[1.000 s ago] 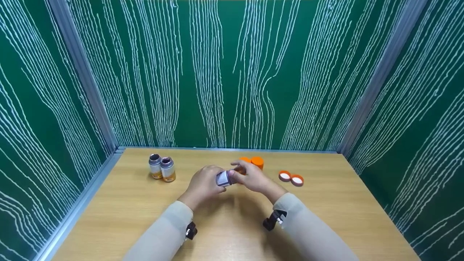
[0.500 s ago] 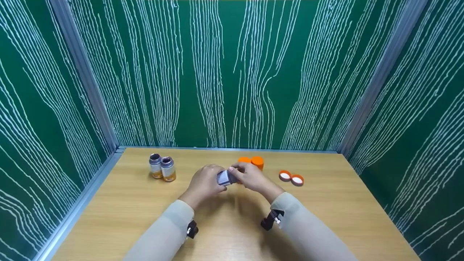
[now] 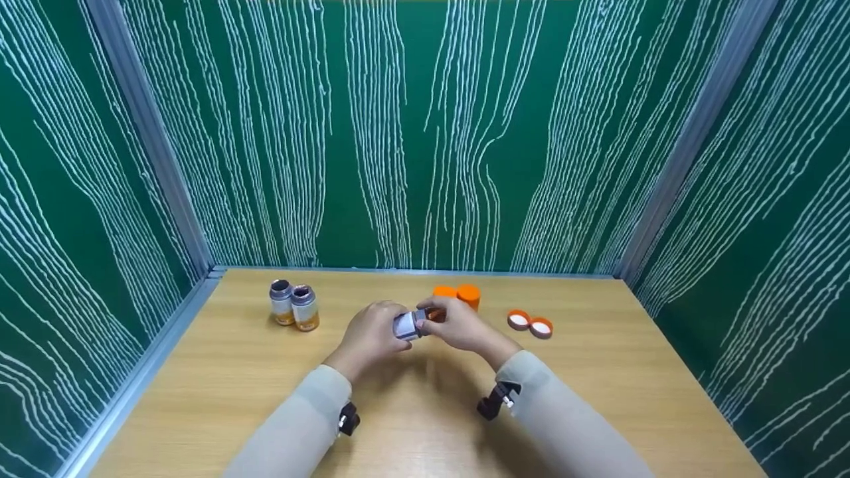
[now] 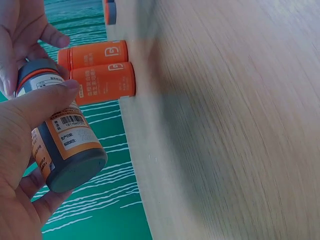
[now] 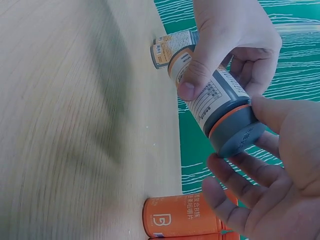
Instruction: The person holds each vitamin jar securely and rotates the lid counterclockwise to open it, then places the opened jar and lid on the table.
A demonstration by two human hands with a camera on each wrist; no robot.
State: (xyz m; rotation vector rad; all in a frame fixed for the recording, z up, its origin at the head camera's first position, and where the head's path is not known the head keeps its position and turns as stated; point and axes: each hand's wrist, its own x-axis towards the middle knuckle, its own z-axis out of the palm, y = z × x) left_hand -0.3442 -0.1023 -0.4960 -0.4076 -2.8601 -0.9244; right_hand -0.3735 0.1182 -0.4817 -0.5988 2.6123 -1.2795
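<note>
My left hand point(image 3: 368, 332) grips a small pill bottle point(image 4: 77, 135) above the table. It is tilted, with its grey base toward the left wrist camera; its label is white and orange, with a barcode. A grey cap point(image 5: 237, 131) with an orange ring below it sits on the bottle's other end. Around this cap my right hand point(image 3: 461, 325) has its thumb and fingertips, thumb on one side and fingers on the other. In the head view most of the bottle is hidden by the hands.
Two orange canisters point(image 4: 102, 80) stand side by side just behind the hands. Two uncapped bottles point(image 3: 305, 309) stand at the left. Two caps point(image 3: 541, 327) lie inside up on the wooden table point(image 3: 412, 425) at the right. Green walls with white lines enclose the table.
The right hand's thumb has moved from the top of the cap end down to its near side, and its fingers have spread. The left hand keeps its hold on the bottle.
</note>
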